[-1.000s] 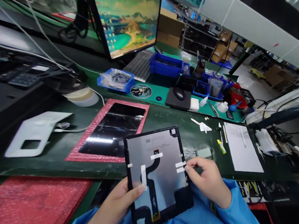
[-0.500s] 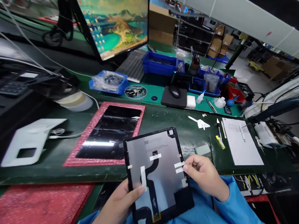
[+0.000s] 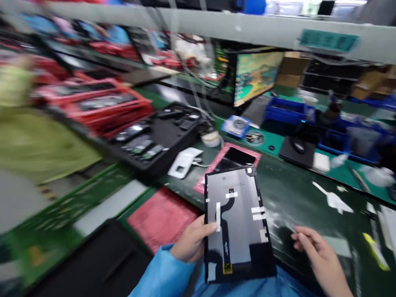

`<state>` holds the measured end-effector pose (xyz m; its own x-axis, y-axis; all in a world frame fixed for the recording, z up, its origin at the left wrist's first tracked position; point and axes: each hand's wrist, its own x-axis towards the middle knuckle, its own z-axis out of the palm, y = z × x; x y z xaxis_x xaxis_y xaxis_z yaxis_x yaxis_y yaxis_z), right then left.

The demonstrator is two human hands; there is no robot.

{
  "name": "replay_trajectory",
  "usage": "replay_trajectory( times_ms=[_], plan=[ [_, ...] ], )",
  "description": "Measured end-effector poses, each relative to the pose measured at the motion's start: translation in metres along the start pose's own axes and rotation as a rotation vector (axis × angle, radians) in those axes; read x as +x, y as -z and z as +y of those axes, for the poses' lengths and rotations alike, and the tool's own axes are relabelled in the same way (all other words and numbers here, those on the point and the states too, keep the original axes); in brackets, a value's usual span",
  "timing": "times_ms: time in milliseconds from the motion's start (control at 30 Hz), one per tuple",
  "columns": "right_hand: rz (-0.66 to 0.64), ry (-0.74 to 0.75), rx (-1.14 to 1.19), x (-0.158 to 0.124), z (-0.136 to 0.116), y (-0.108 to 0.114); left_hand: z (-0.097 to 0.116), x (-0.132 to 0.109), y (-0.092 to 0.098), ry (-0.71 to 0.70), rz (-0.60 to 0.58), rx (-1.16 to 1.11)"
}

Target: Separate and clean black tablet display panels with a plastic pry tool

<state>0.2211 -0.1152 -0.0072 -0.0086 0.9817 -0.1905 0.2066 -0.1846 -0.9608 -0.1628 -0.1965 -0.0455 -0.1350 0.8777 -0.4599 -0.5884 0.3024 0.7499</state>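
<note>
A tablet display panel [image 3: 237, 225] with a black frame and a grey back stands tilted in front of me. A black flex cable runs down its back, and several white tape strips sit on it. My left hand [image 3: 192, 240] is shut on the panel's left edge, thumb across the back. My right hand [image 3: 320, 252] is apart from the panel, low over the green bench [image 3: 295, 205], fingers loosely spread. Nothing shows in it, though the picture is blurred. A white paper-like scrap [image 3: 333, 201] lies beyond that hand.
A black glass panel [image 3: 238, 157] lies on a pink foam mat [image 3: 215, 176], with a red mat [image 3: 162, 222] nearer me. Blue bins [image 3: 285, 112] and a monitor [image 3: 257, 78] stand beyond. A black tray of devices [image 3: 155, 141] sits at left, near a person in a yellow-green garment [image 3: 26, 129].
The whole view has swung left and up. My right hand has let go of the panel's right edge and moved down and right. The panel stays in my left hand.
</note>
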Motion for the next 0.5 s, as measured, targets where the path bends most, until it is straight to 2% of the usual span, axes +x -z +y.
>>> replay_trajectory(
  times_ms=[67, 167, 233, 300, 400, 500],
  plan=[
    [0.056, -0.022, -0.071, 0.016, 0.026, -0.002, 0.024, -0.002, 0.041, -0.119, 0.118, -0.028],
    [0.011, -0.039, -0.149, 0.031, 0.060, -0.007, 0.064, -0.020, 0.117, -0.286, 0.351, -0.065],
    [0.001, -0.028, -0.186, 0.033, 0.073, -0.008, 0.085, -0.037, 0.165, -0.356, 0.528, -0.082],
    [-0.004, -0.026, -0.227, 0.032, 0.078, -0.008, 0.098, -0.050, 0.207, -0.401, 0.708, -0.094],
    [0.003, -0.044, -0.269, 0.030, 0.079, -0.006, 0.095, -0.056, 0.249, -0.397, 0.903, -0.095],
    [0.037, -0.032, -0.286, 0.027, 0.079, -0.005, 0.066, -0.040, 0.269, -0.301, 1.018, -0.087]
  ],
)
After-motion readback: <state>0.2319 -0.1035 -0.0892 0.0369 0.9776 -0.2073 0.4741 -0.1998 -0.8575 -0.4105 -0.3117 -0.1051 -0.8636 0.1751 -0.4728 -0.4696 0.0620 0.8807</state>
